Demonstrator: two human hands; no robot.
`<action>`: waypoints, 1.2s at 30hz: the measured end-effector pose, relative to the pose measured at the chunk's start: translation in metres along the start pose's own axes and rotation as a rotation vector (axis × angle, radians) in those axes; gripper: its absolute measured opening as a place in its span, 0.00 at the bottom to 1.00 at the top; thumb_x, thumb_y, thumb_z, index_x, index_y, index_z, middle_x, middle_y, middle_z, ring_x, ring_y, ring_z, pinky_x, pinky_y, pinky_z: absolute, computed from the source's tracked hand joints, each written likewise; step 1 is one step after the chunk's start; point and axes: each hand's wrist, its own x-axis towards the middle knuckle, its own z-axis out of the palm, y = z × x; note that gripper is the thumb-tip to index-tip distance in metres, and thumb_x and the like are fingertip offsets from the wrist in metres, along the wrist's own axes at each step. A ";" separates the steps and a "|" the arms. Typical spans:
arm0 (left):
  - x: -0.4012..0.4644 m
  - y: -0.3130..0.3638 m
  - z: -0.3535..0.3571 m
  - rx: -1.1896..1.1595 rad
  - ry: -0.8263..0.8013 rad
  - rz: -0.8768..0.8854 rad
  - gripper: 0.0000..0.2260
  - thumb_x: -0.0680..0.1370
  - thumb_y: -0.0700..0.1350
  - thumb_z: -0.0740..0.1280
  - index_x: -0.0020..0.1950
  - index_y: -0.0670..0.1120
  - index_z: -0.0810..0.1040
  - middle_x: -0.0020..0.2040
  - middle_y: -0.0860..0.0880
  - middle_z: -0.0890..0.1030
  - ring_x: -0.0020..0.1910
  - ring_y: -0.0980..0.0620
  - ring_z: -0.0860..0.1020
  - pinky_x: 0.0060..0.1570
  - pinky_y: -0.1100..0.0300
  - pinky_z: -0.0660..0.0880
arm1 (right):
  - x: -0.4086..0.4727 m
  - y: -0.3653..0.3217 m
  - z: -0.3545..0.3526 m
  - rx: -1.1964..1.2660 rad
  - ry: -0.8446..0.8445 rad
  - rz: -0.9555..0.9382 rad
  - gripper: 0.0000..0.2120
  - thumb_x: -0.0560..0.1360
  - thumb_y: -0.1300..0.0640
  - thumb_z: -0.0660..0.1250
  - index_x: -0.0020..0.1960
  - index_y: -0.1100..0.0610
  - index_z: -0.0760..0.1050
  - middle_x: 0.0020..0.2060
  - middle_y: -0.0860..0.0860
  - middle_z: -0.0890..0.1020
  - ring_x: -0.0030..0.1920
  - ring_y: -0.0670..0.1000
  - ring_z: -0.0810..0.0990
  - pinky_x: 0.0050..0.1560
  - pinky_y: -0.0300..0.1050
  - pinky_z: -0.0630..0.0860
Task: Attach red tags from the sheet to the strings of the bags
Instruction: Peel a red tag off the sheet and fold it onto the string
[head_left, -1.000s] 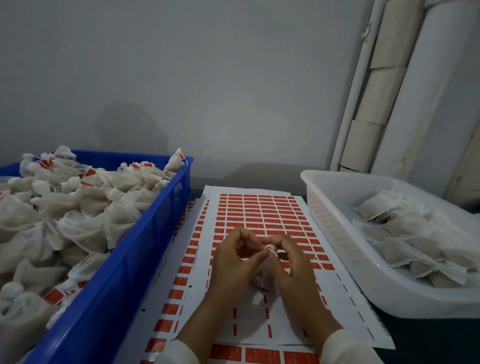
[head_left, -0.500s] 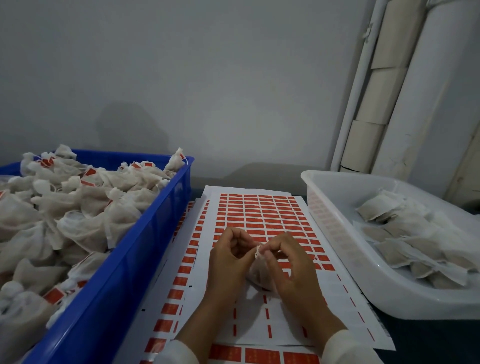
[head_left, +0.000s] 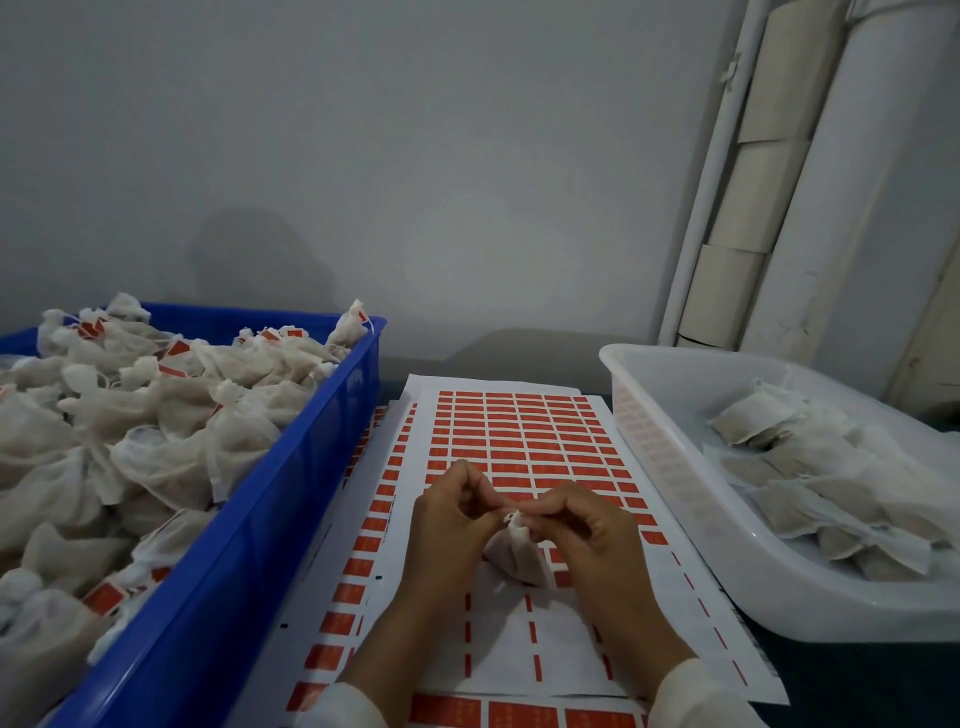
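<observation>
Since a moment ago my hands have dropped slightly and my right fingertips have slid to the bag's gathered neck. Left of my grip stands the blue crate (head_left: 270, 519) heaped with tagged bags; right of it, the white tray (head_left: 691, 525) of flat bags. Under my grip lies the sheet of red tags (head_left: 524, 431). My right hand (head_left: 597, 540) pinches the small bag (head_left: 517, 558) at its top; my left hand (head_left: 449, 525), fingers curled, meets it there.
</observation>
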 end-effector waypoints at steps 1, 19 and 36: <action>0.000 0.000 0.000 0.008 0.001 -0.001 0.09 0.72 0.37 0.71 0.38 0.47 0.73 0.37 0.52 0.80 0.37 0.59 0.80 0.37 0.72 0.76 | 0.000 0.000 -0.001 0.001 -0.004 0.009 0.08 0.74 0.63 0.67 0.42 0.51 0.80 0.39 0.46 0.83 0.42 0.46 0.81 0.49 0.38 0.79; -0.003 0.004 0.004 -0.086 -0.134 0.080 0.03 0.76 0.40 0.67 0.44 0.48 0.77 0.41 0.54 0.81 0.42 0.58 0.79 0.43 0.70 0.76 | 0.000 -0.006 0.007 0.120 0.072 0.172 0.03 0.76 0.57 0.64 0.45 0.51 0.71 0.40 0.45 0.79 0.43 0.47 0.80 0.49 0.40 0.79; -0.011 0.002 0.009 -0.055 -0.337 0.019 0.09 0.75 0.45 0.69 0.51 0.54 0.72 0.47 0.63 0.78 0.50 0.64 0.77 0.43 0.72 0.76 | 0.003 0.003 0.000 -0.217 0.131 -0.045 0.07 0.73 0.55 0.67 0.50 0.50 0.73 0.46 0.42 0.79 0.44 0.42 0.79 0.53 0.35 0.76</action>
